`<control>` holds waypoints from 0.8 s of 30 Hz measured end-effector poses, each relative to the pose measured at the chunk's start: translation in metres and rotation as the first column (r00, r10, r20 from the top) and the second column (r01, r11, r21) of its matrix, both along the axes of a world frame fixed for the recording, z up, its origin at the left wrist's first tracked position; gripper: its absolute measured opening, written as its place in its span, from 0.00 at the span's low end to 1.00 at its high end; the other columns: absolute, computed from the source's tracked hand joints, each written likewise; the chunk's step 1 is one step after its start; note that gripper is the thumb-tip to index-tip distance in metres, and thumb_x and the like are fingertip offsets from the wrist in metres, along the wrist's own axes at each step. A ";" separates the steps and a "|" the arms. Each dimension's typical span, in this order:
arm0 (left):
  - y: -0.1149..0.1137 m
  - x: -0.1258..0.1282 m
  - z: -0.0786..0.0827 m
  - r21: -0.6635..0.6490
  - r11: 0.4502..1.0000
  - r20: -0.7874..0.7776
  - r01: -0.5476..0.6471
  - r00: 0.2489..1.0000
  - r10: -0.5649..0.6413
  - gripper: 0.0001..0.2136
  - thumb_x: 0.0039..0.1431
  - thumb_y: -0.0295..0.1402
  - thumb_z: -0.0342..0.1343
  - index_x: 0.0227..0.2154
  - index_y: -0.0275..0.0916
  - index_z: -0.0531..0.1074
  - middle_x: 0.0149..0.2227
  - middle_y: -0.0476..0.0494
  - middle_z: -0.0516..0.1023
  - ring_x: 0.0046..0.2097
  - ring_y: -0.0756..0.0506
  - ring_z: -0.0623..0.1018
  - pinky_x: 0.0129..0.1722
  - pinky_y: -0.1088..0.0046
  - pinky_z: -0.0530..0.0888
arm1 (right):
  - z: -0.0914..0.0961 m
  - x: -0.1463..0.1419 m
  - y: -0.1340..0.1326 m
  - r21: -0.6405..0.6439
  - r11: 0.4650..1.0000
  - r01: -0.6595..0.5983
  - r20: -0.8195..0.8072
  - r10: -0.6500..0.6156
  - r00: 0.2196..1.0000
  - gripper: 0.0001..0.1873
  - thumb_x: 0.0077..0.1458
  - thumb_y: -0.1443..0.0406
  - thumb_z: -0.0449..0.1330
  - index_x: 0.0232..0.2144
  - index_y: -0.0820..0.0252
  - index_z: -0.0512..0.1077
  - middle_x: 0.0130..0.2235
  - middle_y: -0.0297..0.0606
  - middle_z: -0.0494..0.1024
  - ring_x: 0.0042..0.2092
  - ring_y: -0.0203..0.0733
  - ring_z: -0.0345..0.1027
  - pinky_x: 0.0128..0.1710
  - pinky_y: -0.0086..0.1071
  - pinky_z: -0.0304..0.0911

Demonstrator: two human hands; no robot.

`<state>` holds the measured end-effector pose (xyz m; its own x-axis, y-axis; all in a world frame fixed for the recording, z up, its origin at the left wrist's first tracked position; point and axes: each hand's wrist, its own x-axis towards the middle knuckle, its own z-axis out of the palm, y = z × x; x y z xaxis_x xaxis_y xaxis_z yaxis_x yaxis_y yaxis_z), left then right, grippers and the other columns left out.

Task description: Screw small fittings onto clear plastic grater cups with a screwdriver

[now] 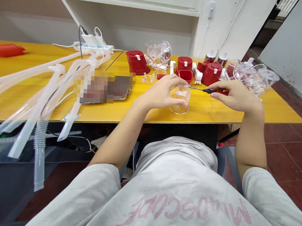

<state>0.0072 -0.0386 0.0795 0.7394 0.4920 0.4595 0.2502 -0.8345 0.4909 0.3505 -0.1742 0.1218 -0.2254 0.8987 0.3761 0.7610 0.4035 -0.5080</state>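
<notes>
My left hand [164,91] is wrapped round a clear plastic cup-shaped part [180,100] that stands on the yellow table [217,111]. My right hand [234,94] is closed on a red-handled screwdriver [208,90]. The screwdriver's shaft lies level and its tip points left, reaching the top of the clear part. Both hands are near the table's front edge.
Several red plastic housings [137,61] and clear plastic domes [254,76] stand behind the hands. Long translucent tubes [44,100] lie over the left side and hang past the front edge. A white power strip [93,46] sits at the back. A blurred patch [104,87] covers something mid-table.
</notes>
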 end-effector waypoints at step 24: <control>-0.002 -0.001 0.000 -0.006 1.000 0.010 -0.001 1.000 0.002 0.42 0.61 0.73 0.80 0.66 0.47 0.89 0.68 0.32 0.89 0.70 0.21 0.85 0.79 0.39 0.78 | -0.004 -0.012 0.008 -0.029 0.997 0.071 -0.083 -0.073 0.994 0.15 0.72 0.46 0.77 0.47 0.45 0.95 0.37 0.38 0.92 0.40 0.57 0.86 0.46 0.53 0.80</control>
